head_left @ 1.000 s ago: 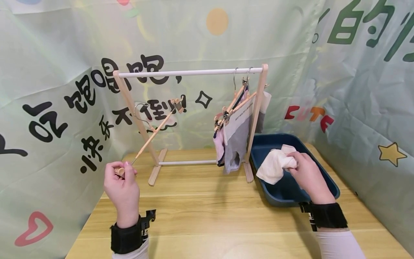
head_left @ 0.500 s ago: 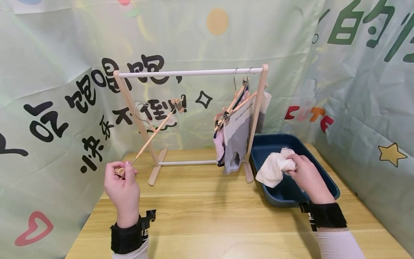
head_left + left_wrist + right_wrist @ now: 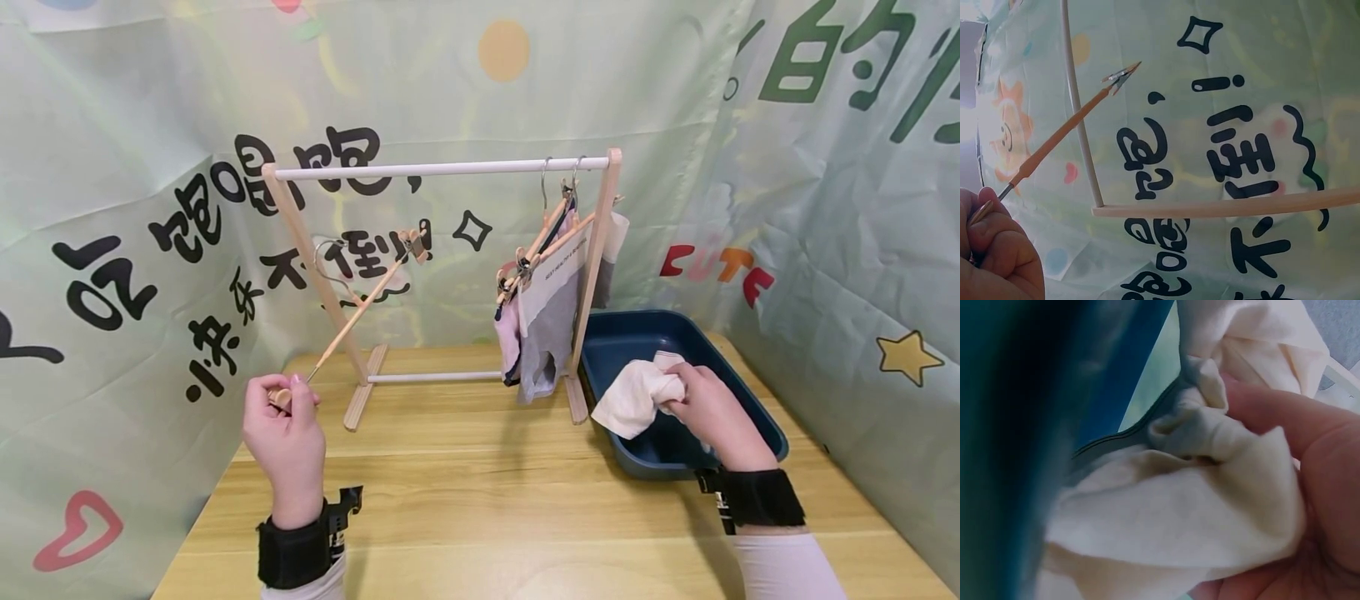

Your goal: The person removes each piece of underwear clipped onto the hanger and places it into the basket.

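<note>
My left hand (image 3: 283, 433) grips one clip end of a small wooden clip hanger (image 3: 360, 310), which slants up and right in front of the rack's left post. The hanger's metal hook stands off to its left, and its far clip has no cloth in it. In the left wrist view the fingers (image 3: 1007, 250) curl round the near clip. Over the blue basin (image 3: 678, 323), my right hand (image 3: 716, 408) pinches a crumpled cream cloth (image 3: 628, 400). Bunched folds of the cloth (image 3: 1172, 512) fill the right wrist view beside the thumb.
A wooden rack (image 3: 442, 169) with a white top rail stands on the table (image 3: 450, 500). Hangers with a grey-and-white garment (image 3: 551, 325) and a pink garment (image 3: 510, 333) hang at its right end, close to the basin. Printed fabric (image 3: 637, 83) encloses the back and sides.
The cream cloth has shifted slightly down and left in my right hand, and its folds lie differently. My left hand and the hanger have barely moved.
</note>
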The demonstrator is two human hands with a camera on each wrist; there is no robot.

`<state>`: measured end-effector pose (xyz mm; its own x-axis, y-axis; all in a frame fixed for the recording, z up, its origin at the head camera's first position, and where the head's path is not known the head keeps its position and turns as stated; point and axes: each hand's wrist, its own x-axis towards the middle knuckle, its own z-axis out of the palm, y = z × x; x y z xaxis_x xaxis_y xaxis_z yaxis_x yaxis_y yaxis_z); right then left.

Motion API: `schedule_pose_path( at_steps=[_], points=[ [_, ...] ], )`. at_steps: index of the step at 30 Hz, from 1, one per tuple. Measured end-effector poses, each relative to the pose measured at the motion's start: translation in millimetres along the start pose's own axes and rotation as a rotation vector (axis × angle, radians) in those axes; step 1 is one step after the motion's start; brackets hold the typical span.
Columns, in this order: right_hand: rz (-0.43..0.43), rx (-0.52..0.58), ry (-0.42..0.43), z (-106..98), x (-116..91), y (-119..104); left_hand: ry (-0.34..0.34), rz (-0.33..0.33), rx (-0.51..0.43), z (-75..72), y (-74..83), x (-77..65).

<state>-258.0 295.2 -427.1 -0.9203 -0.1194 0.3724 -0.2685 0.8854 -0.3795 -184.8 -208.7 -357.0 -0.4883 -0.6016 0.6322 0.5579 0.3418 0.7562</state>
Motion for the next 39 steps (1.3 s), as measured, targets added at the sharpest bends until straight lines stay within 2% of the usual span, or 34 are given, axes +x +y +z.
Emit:
schedule_pose_path(
  at_steps=[9,22,34,39],
  points=[
    [-0.058,-0.017,-0.031,0,-1,5,-0.009,0.007,0.000,0.8,0.3,0.0],
    [-0.063,0.002,-0.070,2,-3,6,-0.011,-0.009,-0.012,0.8,2.2,-0.8],
    [0.025,-0.029,-0.177,3,-6,10,-0.013,-0.004,-0.003,0.6,2.0,-1.0],
    [0.032,-0.045,-0.206,2,-7,10,-0.022,-0.009,0.000,0.3,2.0,-1.7]
  ],
)
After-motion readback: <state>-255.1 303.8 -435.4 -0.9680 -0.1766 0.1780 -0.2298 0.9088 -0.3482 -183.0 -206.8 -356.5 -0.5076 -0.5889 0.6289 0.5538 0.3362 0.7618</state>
